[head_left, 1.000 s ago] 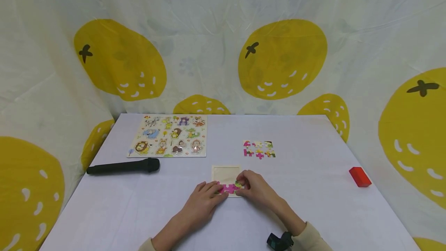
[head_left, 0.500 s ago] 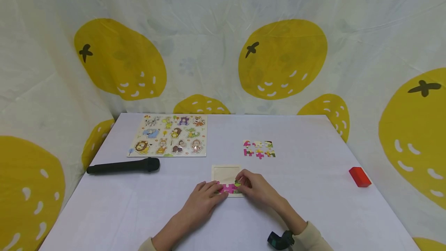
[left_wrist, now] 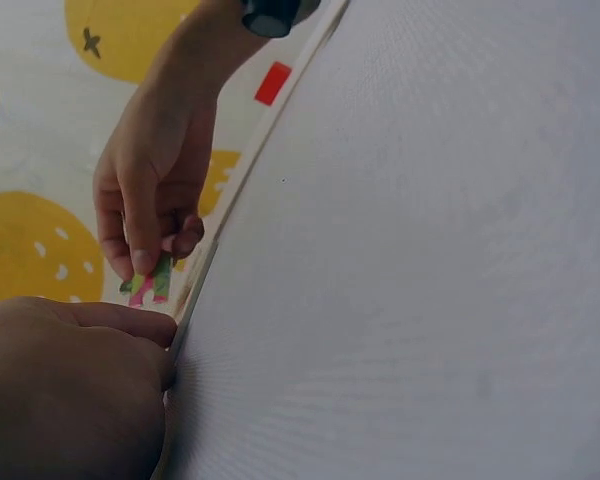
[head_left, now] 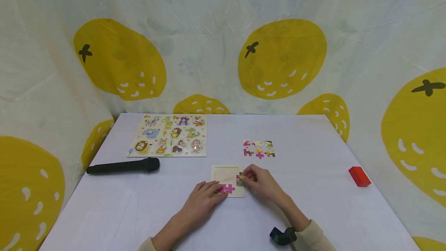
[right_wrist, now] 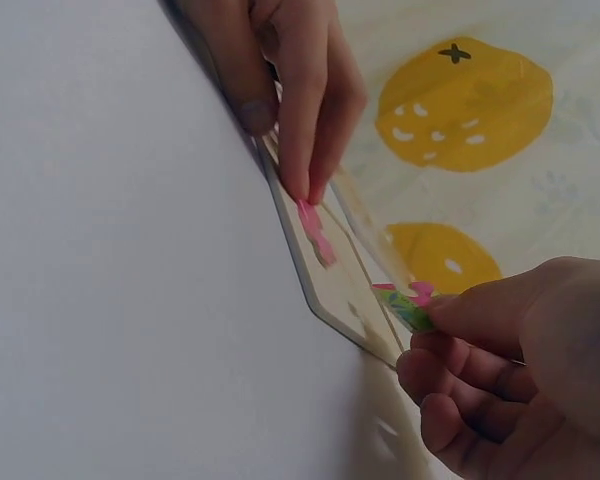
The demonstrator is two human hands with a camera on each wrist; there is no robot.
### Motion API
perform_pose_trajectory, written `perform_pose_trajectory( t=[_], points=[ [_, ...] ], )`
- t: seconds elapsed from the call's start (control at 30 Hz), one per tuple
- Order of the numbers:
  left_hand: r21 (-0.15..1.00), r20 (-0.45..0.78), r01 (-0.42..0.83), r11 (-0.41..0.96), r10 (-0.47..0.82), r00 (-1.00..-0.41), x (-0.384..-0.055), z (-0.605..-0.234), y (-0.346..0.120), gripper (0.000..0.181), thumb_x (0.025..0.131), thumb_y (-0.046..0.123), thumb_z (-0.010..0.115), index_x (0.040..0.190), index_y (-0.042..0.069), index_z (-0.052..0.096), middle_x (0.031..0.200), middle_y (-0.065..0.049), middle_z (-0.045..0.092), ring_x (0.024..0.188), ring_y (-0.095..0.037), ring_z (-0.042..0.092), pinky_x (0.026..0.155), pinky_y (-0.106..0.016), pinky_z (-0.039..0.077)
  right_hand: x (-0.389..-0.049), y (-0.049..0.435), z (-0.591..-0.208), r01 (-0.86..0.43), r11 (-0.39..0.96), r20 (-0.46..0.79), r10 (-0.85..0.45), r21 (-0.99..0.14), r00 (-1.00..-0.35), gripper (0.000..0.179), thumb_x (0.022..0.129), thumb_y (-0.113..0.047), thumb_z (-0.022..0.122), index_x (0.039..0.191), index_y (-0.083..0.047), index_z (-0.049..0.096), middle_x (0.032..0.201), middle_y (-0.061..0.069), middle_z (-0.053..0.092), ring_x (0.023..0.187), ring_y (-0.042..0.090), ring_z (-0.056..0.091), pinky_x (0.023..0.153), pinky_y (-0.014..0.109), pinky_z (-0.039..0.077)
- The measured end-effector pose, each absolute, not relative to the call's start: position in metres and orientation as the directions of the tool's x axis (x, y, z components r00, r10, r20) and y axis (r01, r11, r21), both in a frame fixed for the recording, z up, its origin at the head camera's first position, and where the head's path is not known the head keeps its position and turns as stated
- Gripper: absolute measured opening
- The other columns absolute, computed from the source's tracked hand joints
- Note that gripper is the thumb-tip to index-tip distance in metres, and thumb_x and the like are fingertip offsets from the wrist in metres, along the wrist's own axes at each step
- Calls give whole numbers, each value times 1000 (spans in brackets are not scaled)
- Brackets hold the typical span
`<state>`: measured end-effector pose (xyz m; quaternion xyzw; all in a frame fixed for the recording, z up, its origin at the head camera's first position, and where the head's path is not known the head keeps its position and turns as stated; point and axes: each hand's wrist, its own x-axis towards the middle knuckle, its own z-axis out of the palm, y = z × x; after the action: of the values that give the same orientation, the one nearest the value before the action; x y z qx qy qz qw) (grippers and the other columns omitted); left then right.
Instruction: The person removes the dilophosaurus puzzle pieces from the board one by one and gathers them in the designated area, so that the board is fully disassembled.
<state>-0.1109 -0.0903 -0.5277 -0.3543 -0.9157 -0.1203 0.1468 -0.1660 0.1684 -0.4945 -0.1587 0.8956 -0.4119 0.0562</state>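
Note:
A puzzle piece (head_left: 240, 179) in green and pink is pinched between the thumb and fingers of my right hand (head_left: 260, 181). It is held up over the right side of a small wooden puzzle tray (head_left: 226, 171), tilted in the right wrist view. My left hand (head_left: 205, 198) rests on the tray's near left part, its straight fingers touching pink puzzle pieces (head_left: 228, 188) that lie there. Those fingers cover part of the pieces. In the right wrist view the left fingertips (right_wrist: 302, 185) press at the end of a pink piece, with the thumb by the tray's edge.
Several loose puzzle pieces (head_left: 259, 149) lie in two rows beyond the tray. An animal puzzle board (head_left: 168, 136) lies at the back left, with a black microphone (head_left: 123, 166) in front of it. A red block (head_left: 360, 176) sits at the right.
My right hand has lifted the green and pink puzzle piece away from the pink ones and moved it slightly up and right. My left hand has stayed in place.

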Motion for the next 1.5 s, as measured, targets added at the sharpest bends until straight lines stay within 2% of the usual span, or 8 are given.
perform_pose_trajectory(
  t=[0.27, 0.47, 0.9, 1.23, 1.5],
  points=[
    [140, 293, 666, 732, 612, -735, -110, -525, -90, 30, 98, 26, 63, 127, 29, 69, 135, 3, 64, 131, -20, 56, 107, -48, 47, -176, 183, -496, -166, 604, 31, -228, -779, -973, 15, 92, -13, 72, 105, -9, 65, 85, 0, 66, 69, 10, 57, 59, 18, 51],
    [138, 291, 668, 731, 615, -733, -110, -526, -90, 31, 98, 26, 64, 128, 29, 68, 136, 3, 63, 131, -20, 55, 108, -48, 46, -182, 198, -497, -128, 622, 30, -165, -772, -986, 15, 94, -15, 69, 107, -9, 67, 83, 1, 66, 69, 13, 57, 58, 19, 48],
    [144, 286, 665, 732, 613, -737, -110, -528, -91, 32, 98, 26, 64, 129, 29, 68, 136, 3, 62, 132, -20, 54, 109, -49, 45, -197, 233, -501, -6, 633, 1, -8, -774, -1000, 22, 96, -19, 68, 112, -4, 65, 94, 11, 67, 76, 16, 61, 63, 18, 51],
    [153, 292, 664, 732, 608, -738, -110, -528, -91, 31, 97, 25, 64, 128, 29, 69, 135, 3, 63, 132, -20, 54, 108, -49, 45, -202, 247, -505, 37, 674, 13, 69, -737, -998, 25, 96, -19, 66, 114, -1, 66, 92, 12, 68, 72, 16, 57, 58, 19, 47],
    [148, 307, 668, 729, 608, -732, -110, -528, -91, 31, 97, 25, 65, 128, 29, 69, 135, 3, 63, 131, -20, 55, 108, -48, 45, -205, 252, -510, 46, 709, 52, 116, -704, -992, 24, 96, -17, 66, 112, 0, 68, 91, 13, 69, 75, 18, 56, 57, 20, 44]
  ],
)
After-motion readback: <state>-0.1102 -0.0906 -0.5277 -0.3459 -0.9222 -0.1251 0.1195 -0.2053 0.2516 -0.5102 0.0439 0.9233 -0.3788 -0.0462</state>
